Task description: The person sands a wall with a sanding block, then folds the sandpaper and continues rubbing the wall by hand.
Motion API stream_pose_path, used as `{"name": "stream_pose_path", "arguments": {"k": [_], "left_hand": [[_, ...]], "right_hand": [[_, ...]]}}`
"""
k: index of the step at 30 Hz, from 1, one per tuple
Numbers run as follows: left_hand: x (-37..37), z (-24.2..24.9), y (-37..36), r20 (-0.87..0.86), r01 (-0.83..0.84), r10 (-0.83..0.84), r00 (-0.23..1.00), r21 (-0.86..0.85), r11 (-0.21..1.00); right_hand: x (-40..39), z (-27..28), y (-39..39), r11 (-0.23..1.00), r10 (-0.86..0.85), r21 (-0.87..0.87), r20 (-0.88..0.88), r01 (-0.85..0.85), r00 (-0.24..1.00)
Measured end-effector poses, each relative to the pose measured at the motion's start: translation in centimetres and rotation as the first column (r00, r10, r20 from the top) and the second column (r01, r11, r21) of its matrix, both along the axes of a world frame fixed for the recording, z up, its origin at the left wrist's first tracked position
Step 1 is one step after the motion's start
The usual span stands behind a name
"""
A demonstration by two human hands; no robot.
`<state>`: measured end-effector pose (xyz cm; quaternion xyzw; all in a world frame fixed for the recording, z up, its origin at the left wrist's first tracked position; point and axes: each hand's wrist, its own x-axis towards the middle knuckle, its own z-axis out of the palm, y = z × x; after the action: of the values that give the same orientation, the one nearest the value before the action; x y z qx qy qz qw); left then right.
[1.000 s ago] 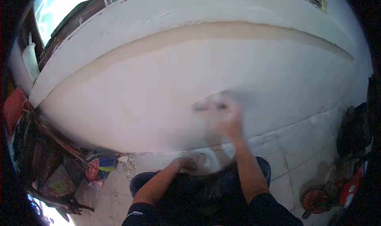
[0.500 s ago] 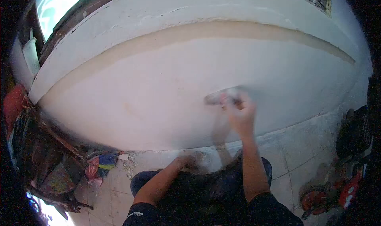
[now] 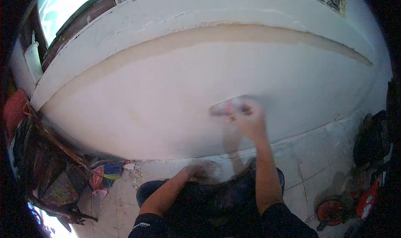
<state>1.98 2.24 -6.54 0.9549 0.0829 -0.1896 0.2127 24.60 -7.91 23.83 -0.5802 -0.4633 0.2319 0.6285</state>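
Observation:
My right hand (image 3: 249, 117) is closed on a flat, oblong block (image 3: 225, 106) that looks like a sanding block, though motion blurs it. The block lies slantwise against the broad white wall panel (image 3: 167, 108), its left end lower than its right. Down by my knees, my left hand (image 3: 195, 171) is near the panel's bottom edge. Its fingers are smeared and partly hidden, so whether they hold anything cannot be made out.
A beige band (image 3: 200, 36) borders the panel's top, below a white ledge (image 3: 217, 8) with cracks. Cluttered bags (image 3: 58, 188) lie at left, near a red plastic piece (image 3: 97, 177). At right, a red round-ended tool (image 3: 331, 208) rests on the tiled floor (image 3: 292, 188).
My right hand and the block have moved slightly left and down across the panel, and the block is tilted more. My left hand stays nearly in place.

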Motion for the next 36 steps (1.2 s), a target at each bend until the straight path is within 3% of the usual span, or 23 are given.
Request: {"name": "stream_pose_path", "arguments": {"k": [2, 5, 8, 10, 11, 13, 14, 16, 17, 19, 20, 24, 25, 27, 31, 33, 36], "left_hand": [[0.3, -0.8, -0.1, -0.022, -0.016, 0.015, 1.000, -0.032, 0.999], [0.6, -1.5, -0.1, -0.045, -0.033, 0.031, 0.999, -0.057, 0.998], [0.3, -2.2, 0.0, -0.065, -0.054, 0.049, 0.997, -0.068, 0.996], [0.3, -2.8, 0.3, -0.075, -0.069, 0.063, 0.995, -0.073, 0.995], [0.2, -3.0, 0.4, -0.082, -0.077, 0.071, 0.994, -0.070, 0.995], [0.2, -3.5, 0.7, -0.093, -0.086, 0.080, 0.992, -0.067, 0.994], [0.3, -3.7, 0.8, -0.100, -0.090, 0.084, 0.991, -0.063, 0.994], [0.4, -3.8, 0.9, -0.104, -0.095, 0.089, 0.991, -0.060, 0.994], [0.5, -3.8, 0.9, -0.107, -0.094, 0.087, 0.990, -0.061, 0.994], [0.6, -3.8, 1.0, -0.110, -0.097, 0.090, 0.990, -0.057, 0.994], [0.6, -3.7, 1.1, -0.113, -0.100, 0.093, 0.989, -0.055, 0.994], [0.3, -4.1, 1.2, -0.122, -0.117, 0.110, 0.986, -0.055, 0.992], [0.4, -4.1, 1.2, -0.124, -0.120, 0.113, 0.986, -0.055, 0.991], [0.5, -4.4, 1.2, -0.126, -0.122, 0.114, 0.985, -0.056, 0.991], [0.6, -4.6, 1.2, -0.129, -0.121, 0.114, 0.985, -0.052, 0.991], [0.7, -4.6, 1.2, -0.131, -0.117, 0.109, 0.985, -0.053, 0.992], [0.8, -4.3, 1.5, -0.137, -0.114, 0.107, 0.985, -0.045, 0.992]], "right_hand": [[-2.5, -2.6, 2.4, 0.992, 0.124, -0.016, 0.261, -0.124, 0.957], [-4.0, -7.1, 5.1, 0.972, 0.226, 0.022, 0.194, -0.235, 0.955], [-0.5, -2.6, 2.2, 0.986, 0.155, -0.104, 0.249, -0.132, 0.956], [1.7, -0.5, 0.5, 0.996, 0.064, 0.068, -0.076, -0.059, 0.995], [1.9, -0.2, 0.4, 0.996, 0.067, 0.066, -0.070, -0.062, 0.995], [2.0, 0.0, 0.2, 0.991, 0.066, 0.134, -0.273, -0.030, 0.960], [1.5, -0.1, 0.3, 0.991, 0.065, 0.134, -0.270, -0.030, 0.961], [-0.3, -0.8, 1.3, 0.980, 0.100, -0.177, 0.065, -0.087, 0.993], [-1.2, -1.8, 2.1, 0.980, 0.099, -0.181, 0.062, -0.086, 0.993], [-2.8, -3.4, 3.3, 0.968, 0.248, 0.012, 0.069, -0.249, 0.966], [-2.1, -3.4, 3.3, 0.968, 0.247, 0.018, 0.070, -0.249, 0.966], [2.1, 1.4, -0.5, 0.997, -0.080, -0.011, -0.086, 0.079, 0.993], [3.0, 1.3, -0.7, 0.997, -0.079, -0.011, -0.080, 0.079, 0.994], [4.0, 0.9, -0.9, 0.964, -0.115, 0.212, -0.214, 0.161, 0.970], [1.0, -0.6, 0.6, 0.975, -0.087, 0.173, -0.279, 0.139, 0.956], [0.0, -2.0, 1.7, 0.988, 0.064, 0.134, 0.050, -0.071, 0.997], [0.1, -1.3, 1.3, 0.998, 0.042, 0.042, 0.088, -0.046, 0.995]]}}
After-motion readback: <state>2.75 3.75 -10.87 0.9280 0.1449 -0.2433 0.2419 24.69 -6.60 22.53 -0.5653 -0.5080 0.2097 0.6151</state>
